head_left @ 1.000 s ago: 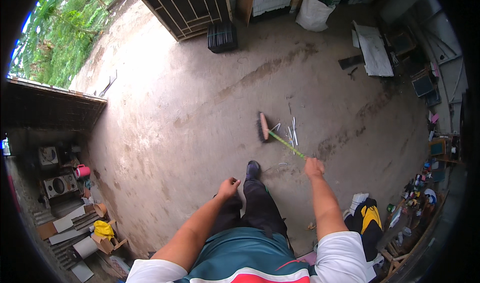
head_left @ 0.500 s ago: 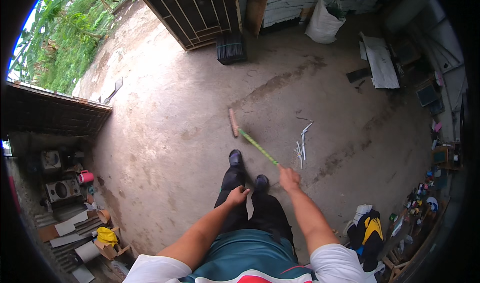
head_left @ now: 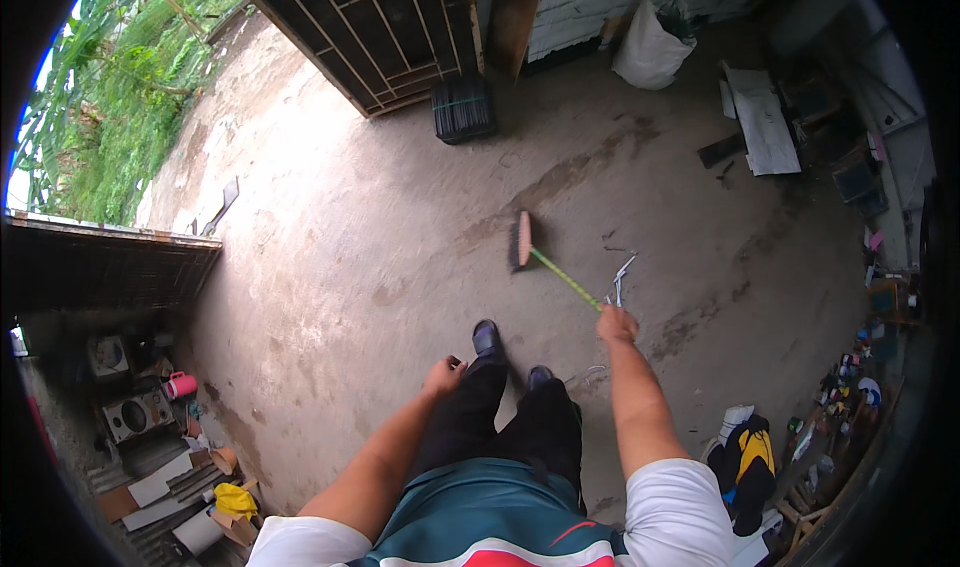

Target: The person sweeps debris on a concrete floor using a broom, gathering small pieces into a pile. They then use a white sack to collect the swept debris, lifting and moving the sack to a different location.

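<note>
My right hand (head_left: 617, 324) is closed round the green and yellow handle of a broom (head_left: 565, 277). Its pink head with dark bristles (head_left: 521, 242) stands on edge, bristles facing left, at or just above the concrete floor ahead of my feet. Several thin white strips (head_left: 624, 272) lie on the floor just past my right hand, which partly covers them. My left hand (head_left: 445, 375) hangs beside my left leg with its fingers curled in; whether anything small is in them I cannot make out.
A tied dark stack (head_left: 462, 109) stands by the open gate (head_left: 365, 27). A white sack (head_left: 655, 47) and a pale board (head_left: 765, 122) are at the far right. Scrap, a pink jug (head_left: 180, 385) and a yellow bag (head_left: 236, 500) line the left; clothes (head_left: 748, 462) and clutter, the right.
My right hand and the broom have moved right, the broom head turning upright. My left hand has shifted left and slightly up. My feet appear lower and further right in view.
</note>
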### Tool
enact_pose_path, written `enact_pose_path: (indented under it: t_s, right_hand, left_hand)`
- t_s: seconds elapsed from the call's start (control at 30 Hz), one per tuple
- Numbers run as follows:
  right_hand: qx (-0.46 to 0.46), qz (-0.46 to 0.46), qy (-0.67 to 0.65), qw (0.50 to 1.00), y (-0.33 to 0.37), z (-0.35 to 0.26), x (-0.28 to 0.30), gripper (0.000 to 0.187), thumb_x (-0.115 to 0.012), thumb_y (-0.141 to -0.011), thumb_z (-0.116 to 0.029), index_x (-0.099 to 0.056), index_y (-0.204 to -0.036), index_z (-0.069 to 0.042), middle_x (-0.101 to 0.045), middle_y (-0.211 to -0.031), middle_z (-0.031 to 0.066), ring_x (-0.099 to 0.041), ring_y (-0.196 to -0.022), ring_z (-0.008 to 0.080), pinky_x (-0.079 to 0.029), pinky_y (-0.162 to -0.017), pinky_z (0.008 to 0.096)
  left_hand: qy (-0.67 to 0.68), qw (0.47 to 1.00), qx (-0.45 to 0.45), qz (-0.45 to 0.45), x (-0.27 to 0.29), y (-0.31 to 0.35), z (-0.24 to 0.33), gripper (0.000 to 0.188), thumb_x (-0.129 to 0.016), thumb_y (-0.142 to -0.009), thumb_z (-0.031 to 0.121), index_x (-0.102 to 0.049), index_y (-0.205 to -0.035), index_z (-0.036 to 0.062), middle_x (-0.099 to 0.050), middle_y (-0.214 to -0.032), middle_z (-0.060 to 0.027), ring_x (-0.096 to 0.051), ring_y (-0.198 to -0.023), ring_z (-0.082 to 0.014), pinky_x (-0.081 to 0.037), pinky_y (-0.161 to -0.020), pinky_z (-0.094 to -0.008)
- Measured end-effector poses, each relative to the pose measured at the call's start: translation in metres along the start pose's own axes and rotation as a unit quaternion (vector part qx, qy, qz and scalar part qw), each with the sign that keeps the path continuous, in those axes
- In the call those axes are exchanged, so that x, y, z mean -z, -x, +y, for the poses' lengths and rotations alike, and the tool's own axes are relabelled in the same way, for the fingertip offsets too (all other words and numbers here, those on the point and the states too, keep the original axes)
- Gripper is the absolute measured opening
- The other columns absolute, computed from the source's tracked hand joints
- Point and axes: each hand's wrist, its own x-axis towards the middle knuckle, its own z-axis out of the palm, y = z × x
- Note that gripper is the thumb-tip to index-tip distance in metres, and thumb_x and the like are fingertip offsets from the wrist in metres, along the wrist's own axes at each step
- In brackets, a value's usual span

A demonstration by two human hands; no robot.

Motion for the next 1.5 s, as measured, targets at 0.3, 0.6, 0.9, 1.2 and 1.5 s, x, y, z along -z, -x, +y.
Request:
enact_pose_path:
  t_s: [0.3,0.6,0.9,1.2,1.5]
  right_hand:
    - [-0.065,0.025,-0.029,0.997,0.005,0.054,0.023,0.030,-0.051,-0.095,-0.023,-0.067,-0.121,-0.019,-0.071,-0.105,0.0167,-0.069,-0.101,0.0354,-0.056,-0.083,0.0459]
    - [-0.008,-0.031,-0.049,0.998,-0.024,-0.024,0.018,0.036,-0.048,-0.097,-0.021,-0.064,-0.127,-0.031,-0.072,-0.103,0.0133,-0.070,-0.098,0.0333,-0.056,-0.079,0.0461]
    - [-0.106,0.011,-0.050,0.993,-0.120,0.106,0.112,0.027,-0.049,-0.095,-0.021,-0.070,-0.111,-0.018,-0.072,-0.105,0.0115,-0.070,-0.100,0.0318,-0.056,-0.083,0.0438]
    - [-0.034,0.020,-0.112,0.993,-0.120,0.053,0.146,0.027,-0.055,-0.093,-0.022,-0.067,-0.117,-0.021,-0.071,-0.099,0.0166,-0.071,-0.092,0.0334,-0.057,-0.076,0.0473]
    - [0.026,-0.049,-0.123,0.991,-0.180,-0.066,0.137,0.034,-0.044,-0.099,-0.025,-0.063,-0.126,-0.025,-0.071,-0.108,0.0128,-0.069,-0.102,0.0337,-0.055,-0.085,0.0465]
  left_hand:
    - [-0.044,0.997,-0.029,-0.061,-0.001,-0.025,0.055,0.054,-0.056,-0.093,0.051,-0.065,-0.120,0.0045,-0.069,-0.111,-0.0219,-0.065,-0.107,-0.0377,-0.050,-0.094,-0.0439]
    - [-0.055,0.991,-0.084,-0.087,-0.001,-0.066,0.124,0.058,-0.055,-0.093,0.053,-0.064,-0.119,0.0018,-0.067,-0.112,-0.0250,-0.064,-0.108,-0.0404,-0.049,-0.094,-0.0465]
    - [-0.139,0.984,-0.088,-0.074,0.030,-0.100,0.236,0.053,-0.056,-0.092,0.052,-0.067,-0.116,0.0046,-0.069,-0.108,-0.0237,-0.065,-0.106,-0.0400,-0.050,-0.092,-0.0469]
    - [-0.071,0.988,-0.067,-0.122,0.017,-0.121,0.320,0.051,-0.054,-0.093,0.053,-0.066,-0.116,0.0088,-0.069,-0.107,-0.0216,-0.065,-0.105,-0.0393,-0.051,-0.089,-0.0458]
    - [-0.057,0.991,-0.081,-0.090,0.014,-0.150,0.281,0.052,-0.054,-0.094,0.048,-0.065,-0.117,0.0022,-0.065,-0.116,-0.0265,-0.061,-0.113,-0.0431,-0.047,-0.097,-0.0472]
